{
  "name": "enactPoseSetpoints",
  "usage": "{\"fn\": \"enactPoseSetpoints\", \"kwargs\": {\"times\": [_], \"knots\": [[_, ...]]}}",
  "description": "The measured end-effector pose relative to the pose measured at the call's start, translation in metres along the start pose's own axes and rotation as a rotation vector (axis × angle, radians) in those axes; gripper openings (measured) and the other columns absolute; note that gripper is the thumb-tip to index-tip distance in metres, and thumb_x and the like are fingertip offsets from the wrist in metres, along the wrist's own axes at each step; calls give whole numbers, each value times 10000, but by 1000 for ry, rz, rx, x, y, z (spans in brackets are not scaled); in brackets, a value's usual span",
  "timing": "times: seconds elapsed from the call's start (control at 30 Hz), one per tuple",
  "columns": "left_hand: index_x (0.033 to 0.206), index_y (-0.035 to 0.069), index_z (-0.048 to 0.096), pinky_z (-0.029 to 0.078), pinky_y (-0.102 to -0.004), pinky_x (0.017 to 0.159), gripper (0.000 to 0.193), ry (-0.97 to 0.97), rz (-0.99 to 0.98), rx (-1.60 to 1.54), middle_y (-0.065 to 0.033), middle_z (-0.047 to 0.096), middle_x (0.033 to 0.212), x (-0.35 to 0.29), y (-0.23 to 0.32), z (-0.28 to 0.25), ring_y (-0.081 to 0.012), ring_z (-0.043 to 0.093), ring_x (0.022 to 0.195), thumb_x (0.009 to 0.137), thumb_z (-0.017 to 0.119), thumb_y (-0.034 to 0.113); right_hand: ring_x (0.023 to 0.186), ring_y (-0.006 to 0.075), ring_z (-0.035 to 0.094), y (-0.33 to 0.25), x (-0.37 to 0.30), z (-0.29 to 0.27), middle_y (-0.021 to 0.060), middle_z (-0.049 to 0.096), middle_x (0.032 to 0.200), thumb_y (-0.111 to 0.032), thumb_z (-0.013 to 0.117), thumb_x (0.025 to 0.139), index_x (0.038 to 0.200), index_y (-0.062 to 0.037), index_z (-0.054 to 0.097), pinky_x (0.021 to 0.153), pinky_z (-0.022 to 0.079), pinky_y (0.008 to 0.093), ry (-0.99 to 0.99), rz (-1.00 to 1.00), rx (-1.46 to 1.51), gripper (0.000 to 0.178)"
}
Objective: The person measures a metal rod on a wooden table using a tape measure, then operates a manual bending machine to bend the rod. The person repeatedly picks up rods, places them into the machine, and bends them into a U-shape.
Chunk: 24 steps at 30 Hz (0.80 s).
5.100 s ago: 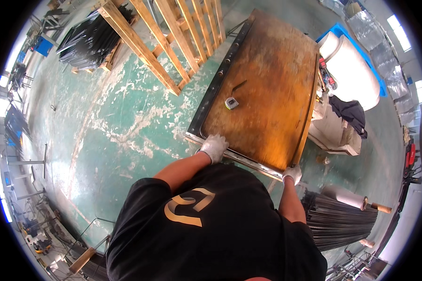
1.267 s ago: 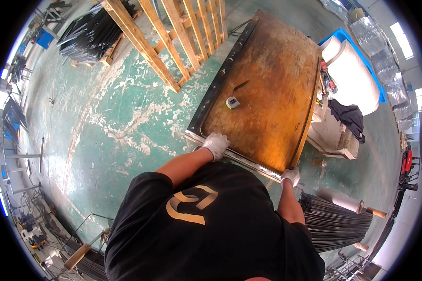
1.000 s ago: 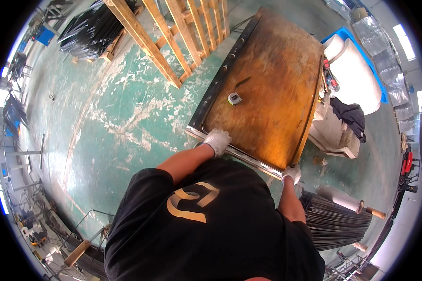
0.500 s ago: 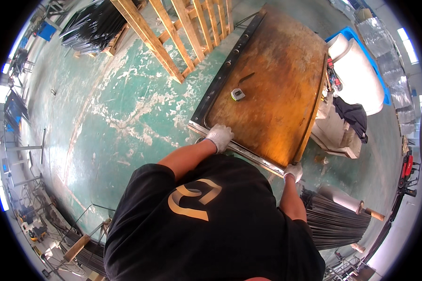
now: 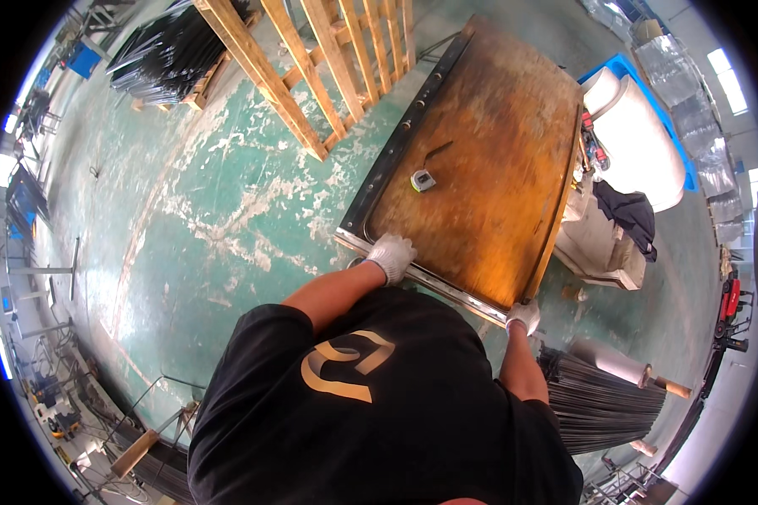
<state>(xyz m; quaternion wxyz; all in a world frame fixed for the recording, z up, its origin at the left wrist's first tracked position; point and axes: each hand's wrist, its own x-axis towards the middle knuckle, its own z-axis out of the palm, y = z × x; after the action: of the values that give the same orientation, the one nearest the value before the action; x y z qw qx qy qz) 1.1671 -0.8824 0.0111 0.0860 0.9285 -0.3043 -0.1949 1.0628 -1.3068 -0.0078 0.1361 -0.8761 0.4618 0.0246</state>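
Observation:
A brown, stained workbench top (image 5: 480, 151) stretches away in front of me. Along its near edge runs a narrow silver metal strip (image 5: 456, 295). My left hand (image 5: 392, 257), in a white knit glove, is closed over this strip toward its left part, the fingers curled on the bench side. At the near right corner my right hand (image 5: 524, 316), gloved alike, is closed round the strip's end; its fingers are partly hidden. A tape measure (image 5: 422, 180) lies on the bench, beside a thin dark piece (image 5: 438, 151). A black rail with holes (image 5: 408, 122) borders the left side.
A slatted wooden pallet (image 5: 337, 59) stands beyond the bench's left side. On the right are white padded pieces (image 5: 640, 139), a dark cloth (image 5: 627, 215) and red tools (image 5: 595, 147). A bundle of black rods (image 5: 602, 404) lies near my right elbow.
The view has shifted slightly, so the bench sits a little lower and farther left. Both hands keep their places on the near-edge strip.

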Motion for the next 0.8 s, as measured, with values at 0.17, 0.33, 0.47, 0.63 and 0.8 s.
{"fn": "enactPoseSetpoints", "kwargs": {"times": [0.17,0.33,0.47,0.63,0.8], "knots": [[1085,128,825,593,-471,948,196,9,-8,-6,-134,776,1161,0,-1,3,-323,762,1118,946,706,197,1128,415,771,-10,-6,-6,227,804,1192,-106,712,890,1210,-117,791,968,600,499,-4,21,-25,329],[1095,129,825,587,-465,958,203,10,-6,-10,-133,775,1172,1,-1,4,-320,757,1131,940,712,195,1134,412,770,-4,-2,0,218,806,1197,-104,699,901,1217,-119,793,970,603,499,16,17,-26,330],[1100,133,827,586,-462,962,210,5,-6,-5,-130,775,1184,0,-1,2,-319,754,1139,931,720,197,1140,409,769,-2,0,3,214,804,1211,-109,701,905,1228,-121,794,972,604,494,18,15,-22,337],[1088,134,826,585,-463,957,201,17,-9,-9,-129,775,1173,-2,0,1,-316,753,1137,934,710,193,1145,402,768,-4,-2,1,210,805,1216,-120,711,901,1235,-129,799,983,603,491,12,13,-51,345],[1066,130,820,583,-465,944,187,22,-12,-18,-125,774,1155,-1,-1,6,-310,760,1118,956,680,190,1156,397,766,3,4,5,208,805,1217,-130,723,893,1230,-116,803,993,605,490,17,-31,-75,347]]}}
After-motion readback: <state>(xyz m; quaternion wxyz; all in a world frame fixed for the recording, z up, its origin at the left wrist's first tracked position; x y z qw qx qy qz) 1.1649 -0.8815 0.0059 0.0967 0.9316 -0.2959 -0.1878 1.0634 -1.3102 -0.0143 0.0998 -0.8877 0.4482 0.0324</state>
